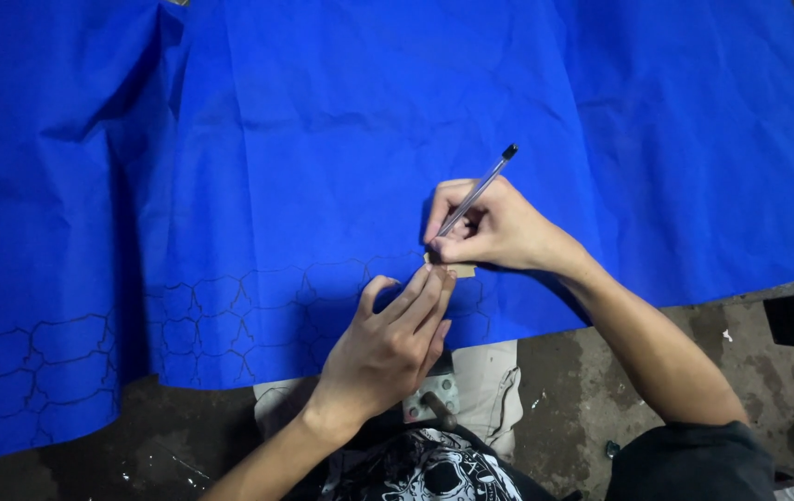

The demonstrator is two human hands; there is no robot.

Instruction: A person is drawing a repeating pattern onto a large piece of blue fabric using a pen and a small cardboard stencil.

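We are clamping our right hand [494,232] fingers on a clear pen [477,193], while our left hand [388,343] fingers are pressing together a small cardboard template [460,270] on blue fabric [323,139].

1. Left hand [388,343]: bare, forearm uncovered.
2. Right hand [490,227]: bare; dark short sleeve [694,459] at upper arm.
3. Black shirt [425,473] with white skull print.
4. Light beige trousers [490,390].
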